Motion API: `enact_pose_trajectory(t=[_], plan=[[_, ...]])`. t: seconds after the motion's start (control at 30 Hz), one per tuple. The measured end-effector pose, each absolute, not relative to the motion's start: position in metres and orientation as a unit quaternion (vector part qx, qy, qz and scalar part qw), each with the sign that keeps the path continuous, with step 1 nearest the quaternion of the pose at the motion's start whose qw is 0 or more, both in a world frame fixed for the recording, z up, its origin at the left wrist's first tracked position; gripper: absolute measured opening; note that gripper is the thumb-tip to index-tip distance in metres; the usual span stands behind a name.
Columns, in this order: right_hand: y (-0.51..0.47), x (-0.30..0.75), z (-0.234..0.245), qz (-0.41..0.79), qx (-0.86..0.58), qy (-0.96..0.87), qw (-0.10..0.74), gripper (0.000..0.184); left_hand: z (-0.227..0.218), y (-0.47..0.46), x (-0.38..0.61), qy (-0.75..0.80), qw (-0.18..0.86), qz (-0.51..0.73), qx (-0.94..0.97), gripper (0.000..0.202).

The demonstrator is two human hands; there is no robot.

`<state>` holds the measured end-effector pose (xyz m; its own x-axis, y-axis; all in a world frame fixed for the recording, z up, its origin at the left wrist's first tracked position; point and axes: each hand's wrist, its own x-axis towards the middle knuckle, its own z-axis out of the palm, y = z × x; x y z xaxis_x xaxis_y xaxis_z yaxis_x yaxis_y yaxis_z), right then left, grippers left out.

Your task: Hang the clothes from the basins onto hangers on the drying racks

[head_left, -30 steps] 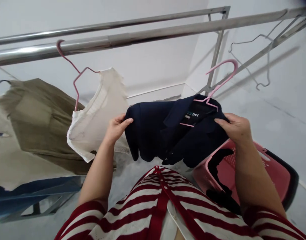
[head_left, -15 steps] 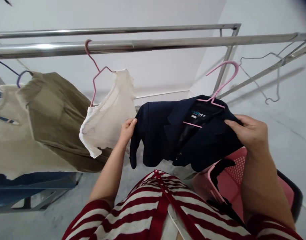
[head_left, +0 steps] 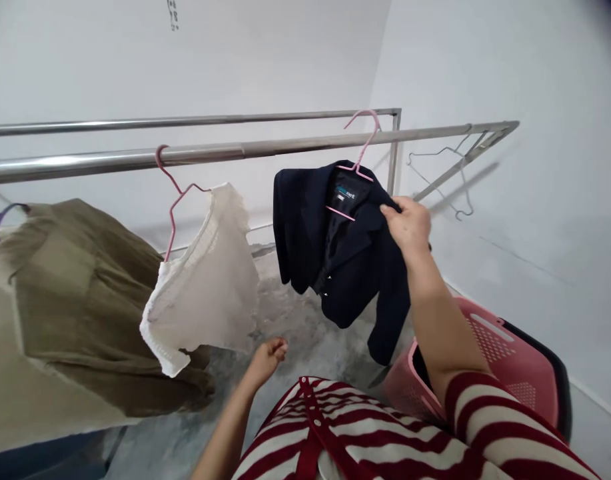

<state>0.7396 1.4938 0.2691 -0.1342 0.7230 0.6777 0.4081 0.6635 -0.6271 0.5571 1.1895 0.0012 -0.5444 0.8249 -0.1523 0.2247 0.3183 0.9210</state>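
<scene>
Gently, our right hand (head_left: pixel 409 227) pinches the front of a navy blazer (head_left: pixel 305 227) hanging from a pink hanger (head_left: pixel 364 127) on a steel rail (head_left: pixel 265 148); our left hand (head_left: pixel 266 359) hangs empty, half curled. A hard tug could unhook the hanger, dropping the blazer.

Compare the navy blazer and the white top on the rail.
The navy blazer is dark and tailored with lapels, while the white top is pale and soft with a ruffled edge. The right hand grips the blazer, but no hand touches the top. Both hang from pink hangers on the steel rail.
</scene>
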Motion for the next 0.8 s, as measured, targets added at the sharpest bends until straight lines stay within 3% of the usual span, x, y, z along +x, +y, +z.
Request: enact_pose_trajectory(t=[0.17, 0.57, 0.67, 0.8], plan=[[1.489, 0.689, 0.272, 0.204, -0.33, -0.753, 0.532, 0.029, -0.007, 1.179, 0.55, 0.752, 0.321, 0.465, 0.339, 0.042], [1.436, 0.643, 0.246, 0.49, -0.132, -0.766, 0.395, 0.032, -0.021, 1.165, 0.558, 0.766, 0.323, 0.458, 0.314, 0.036], [1.419, 0.654, 0.239, 0.511, -0.116, -0.764, 0.375, 0.045, -0.023, 1.166, 0.566, 0.76, 0.337, 0.456, 0.317, 0.035], [1.387, 0.679, 0.212, 0.426, -0.165, -0.796, 0.397, 0.074, -0.025, 1.172, 0.58, 0.757, 0.346, 0.448, 0.327, 0.036]])
